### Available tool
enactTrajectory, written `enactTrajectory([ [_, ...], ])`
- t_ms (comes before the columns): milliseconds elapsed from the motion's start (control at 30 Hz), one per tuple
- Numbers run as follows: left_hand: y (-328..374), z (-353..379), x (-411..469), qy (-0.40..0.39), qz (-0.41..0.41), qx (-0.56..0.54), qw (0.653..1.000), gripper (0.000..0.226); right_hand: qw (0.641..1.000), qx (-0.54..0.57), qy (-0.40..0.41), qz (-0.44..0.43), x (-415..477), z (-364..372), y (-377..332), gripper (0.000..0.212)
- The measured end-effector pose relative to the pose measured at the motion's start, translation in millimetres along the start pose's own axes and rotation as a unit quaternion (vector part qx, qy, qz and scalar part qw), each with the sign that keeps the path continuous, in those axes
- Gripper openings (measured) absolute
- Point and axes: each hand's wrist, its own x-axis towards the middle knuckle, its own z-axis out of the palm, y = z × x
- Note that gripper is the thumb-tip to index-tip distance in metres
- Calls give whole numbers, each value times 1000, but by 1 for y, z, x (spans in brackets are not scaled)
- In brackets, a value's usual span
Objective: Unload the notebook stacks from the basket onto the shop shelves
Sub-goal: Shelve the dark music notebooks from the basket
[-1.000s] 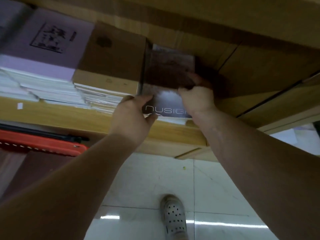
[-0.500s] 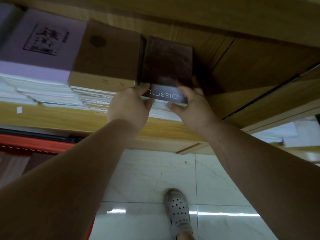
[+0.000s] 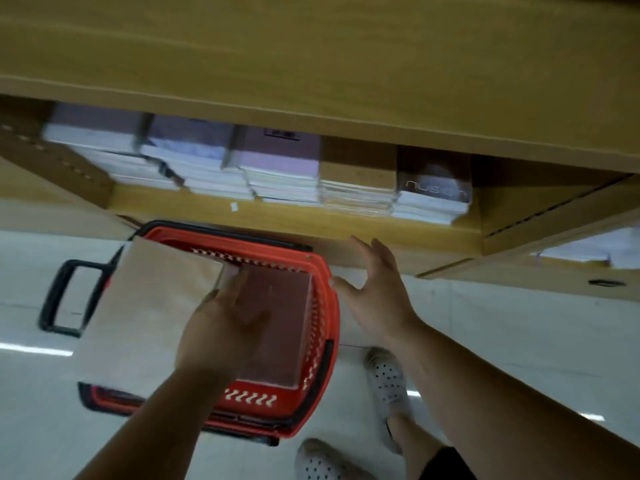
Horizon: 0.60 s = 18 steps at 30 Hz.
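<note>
Both hands have come away from the dark notebook stack [image 3: 434, 188] since half a second ago; it now sits free on the shelf [image 3: 311, 216], at the right end of a row of stacks, at about 1 o'clock in the view. Just to its left stands a brown stack [image 3: 356, 183], then a lilac stack [image 3: 280, 168], then two paler stacks farther toward 11 o'clock, blurred. An upper shelf board [image 3: 311, 64] fills the 12 o'clock part of the view.

Below the shelf, on the pale tiled floor [image 3: 519, 323], sits the red basket [image 3: 323, 306] with a black handle [image 3: 65, 296] out at 9 o'clock. Inside it lies a reddish-brown stack [image 3: 280, 323] against the right wall.

The left hand [image 3: 221, 327] is over the basket near the centre of the view, fingers closed on the right edge of a tan stack [image 3: 145, 313], thumb on top. That stack is tilted and covers the left half of the basket; whether it is lifted clear or touching the basket cannot be told.

The right hand [image 3: 374, 289] hovers at about 3 o'clock from the basket, just beside its rim, palm facing left, fingers spread and holding nothing.

Two white perforated shoes [image 3: 386, 379] show at 5 o'clock on the floor.
</note>
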Motion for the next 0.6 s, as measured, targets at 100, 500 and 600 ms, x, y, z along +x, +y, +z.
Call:
enactTrajectory([
  [100,-45,-27,-2,2,-46,7,999,72,999,-15,-37,-20,-8,42,-23,76],
  [500,-175,-70,26,15,-90,82,992,78,979,61,-180,67,-11,171,-56,71],
  [600,-202,-77,47,9,-82,88,993,79,979,62,-182,75,-6,205,-68,74],
])
